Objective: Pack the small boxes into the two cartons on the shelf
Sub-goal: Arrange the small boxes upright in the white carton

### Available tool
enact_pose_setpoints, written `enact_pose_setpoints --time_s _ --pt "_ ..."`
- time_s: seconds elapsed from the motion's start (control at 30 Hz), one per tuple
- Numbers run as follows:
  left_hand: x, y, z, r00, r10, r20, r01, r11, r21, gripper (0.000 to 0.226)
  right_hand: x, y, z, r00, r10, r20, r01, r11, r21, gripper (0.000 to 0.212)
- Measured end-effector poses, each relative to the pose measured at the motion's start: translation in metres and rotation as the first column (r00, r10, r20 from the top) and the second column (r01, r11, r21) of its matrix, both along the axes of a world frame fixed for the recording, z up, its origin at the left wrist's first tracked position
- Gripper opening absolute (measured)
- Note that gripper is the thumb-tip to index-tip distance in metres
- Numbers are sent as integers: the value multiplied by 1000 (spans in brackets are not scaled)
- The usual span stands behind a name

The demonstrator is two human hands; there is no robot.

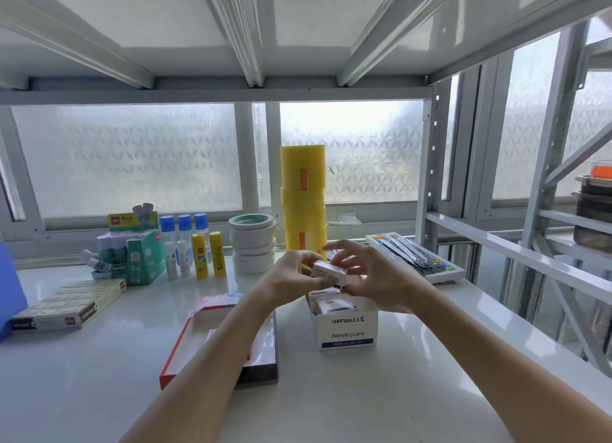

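Pinching a small box [329,271] between them, the left hand [288,277] and right hand [374,275] grip it at twelve o'clock above the carton [346,326].

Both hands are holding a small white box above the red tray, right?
Not quite. In the head view, both the left hand and right hand hold the small box above the paper clips carton, not the red tray beside it.

White shelf [381,393] carries: red-edged flat carton [261,363], paper-clip carton [347,331], glue sticks [208,255], stacked tape rolls [253,243], yellow rolls [303,207], flat tray [445,273].
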State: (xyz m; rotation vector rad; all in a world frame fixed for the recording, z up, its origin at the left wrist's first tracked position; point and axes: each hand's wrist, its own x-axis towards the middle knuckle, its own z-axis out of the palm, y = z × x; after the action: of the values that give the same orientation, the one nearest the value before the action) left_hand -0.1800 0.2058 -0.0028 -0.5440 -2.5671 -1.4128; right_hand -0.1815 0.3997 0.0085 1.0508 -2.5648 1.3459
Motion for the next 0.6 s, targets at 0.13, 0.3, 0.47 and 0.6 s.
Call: enact_pose_setpoints --time_s 0.13,0.3,0.47,0.6 --pt "-1 3 -5 954 199 -224 -243 951 -191 53 -3 -1 0 941 -160 -298 201 973 112 39" --pt "1 -1 -3 961 244 -131 -275 899 -340 60 -2 4 7 953 -90 -288 148 972 185 24" --pt "8 5 1 934 244 -260 -327 880 -346 46 8 11 20 997 81 4 -80 976 200 28" --pt "8 8 0 929 204 -307 -320 861 -395 30 12 7 17 990 109 90 -131 942 309 31"
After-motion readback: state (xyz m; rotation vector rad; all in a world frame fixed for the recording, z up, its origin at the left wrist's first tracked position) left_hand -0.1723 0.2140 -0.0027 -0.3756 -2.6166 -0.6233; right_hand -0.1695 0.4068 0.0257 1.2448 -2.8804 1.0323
